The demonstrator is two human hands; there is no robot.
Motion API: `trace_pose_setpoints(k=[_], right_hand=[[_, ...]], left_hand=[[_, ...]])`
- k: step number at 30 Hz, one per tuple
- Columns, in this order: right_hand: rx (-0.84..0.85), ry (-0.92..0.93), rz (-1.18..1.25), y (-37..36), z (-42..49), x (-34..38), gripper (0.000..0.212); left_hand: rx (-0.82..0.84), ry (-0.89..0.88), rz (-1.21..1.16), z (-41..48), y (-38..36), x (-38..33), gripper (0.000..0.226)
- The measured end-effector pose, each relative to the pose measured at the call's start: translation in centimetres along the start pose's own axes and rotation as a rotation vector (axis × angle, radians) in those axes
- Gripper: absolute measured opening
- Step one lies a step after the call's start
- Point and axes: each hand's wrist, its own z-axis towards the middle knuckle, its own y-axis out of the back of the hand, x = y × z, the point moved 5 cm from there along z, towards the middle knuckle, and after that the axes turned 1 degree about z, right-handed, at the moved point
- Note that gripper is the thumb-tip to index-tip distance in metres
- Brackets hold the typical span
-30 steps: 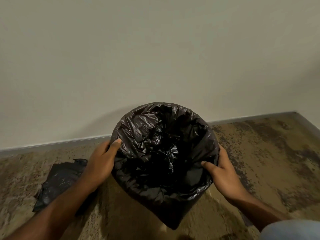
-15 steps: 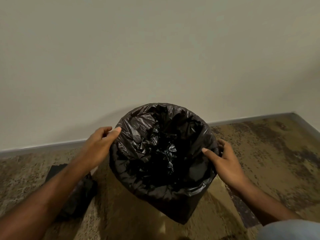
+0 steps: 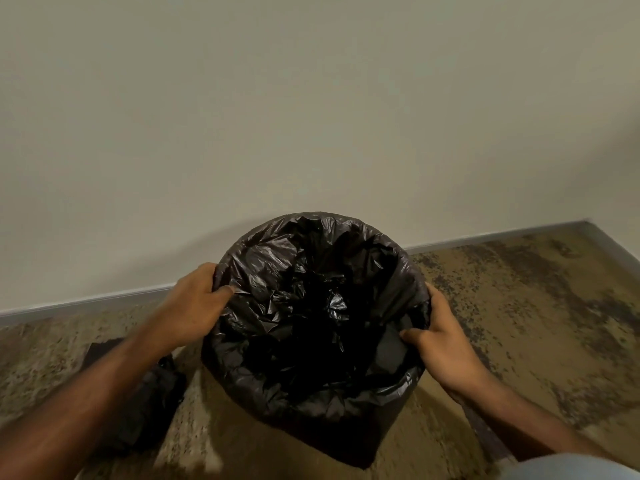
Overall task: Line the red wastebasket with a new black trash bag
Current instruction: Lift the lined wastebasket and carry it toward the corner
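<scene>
A crinkled black trash bag (image 3: 277, 282) is spread open over a round wastebasket on the floor by the wall. Its edge is folded over the rim and hangs down the outside, so the wastebasket's red body is hidden. My left hand (image 3: 194, 306) grips the bag at the left rim, thumb inside and fingers outside. My right hand (image 3: 443, 341) grips the bag at the right rim, thumb hooked over the edge. The bag's inside is dark and wrinkled.
Another crumpled black bag (image 3: 152, 403) lies on the floor left of the basket, partly under my left forearm. A plain wall with a grey baseboard (image 3: 485, 239) runs just behind. The mottled brown floor (image 3: 536, 306) extends to the right.
Both hands have slid along the rim: the left went up and back, then settled on the left rim; the right shifted a little. The bag's edge sits wider around the rim.
</scene>
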Motion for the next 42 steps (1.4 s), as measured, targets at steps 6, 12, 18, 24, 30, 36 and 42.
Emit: trace_pose_setpoints(k=[6, 12, 18, 24, 30, 36, 42], right_hand=[[-0.012, -0.043, 0.02, 2.6, 2.0, 1.8, 0.077], [-0.035, -0.066, 0.022, 6.7, 1.7, 7.0, 0.078], [-0.152, -0.16, 0.126, 12.2, -1.8, 13.5, 0.082], [-0.422, -0.289, 0.082, 18.4, -8.8, 19.3, 0.092], [-0.58, -0.426, 0.069, 20.9, -15.2, 22.5, 0.101], [-0.593, -0.557, 0.29, 25.8, -15.9, 21.4, 0.083], [-0.6, -0.536, 0.226, 34.3, -11.2, 14.5, 0.063]], left_hand=[[-0.085, -0.01, -0.068, 0.4, 1.0, -3.4, 0.003], [-0.128, -0.012, -0.07, -0.5, 3.6, -9.7, 0.006], [-0.088, 0.067, -0.051, -2.3, 5.0, -17.5, 0.013], [-0.091, 0.091, -0.097, -6.8, 4.4, -26.7, 0.017], [-0.151, 0.115, -0.158, -10.8, 2.1, -34.2, 0.027], [-0.193, 0.22, -0.159, -13.5, -2.8, -40.1, 0.029], [-0.199, 0.386, -0.279, -12.3, -13.3, -43.1, 0.028]])
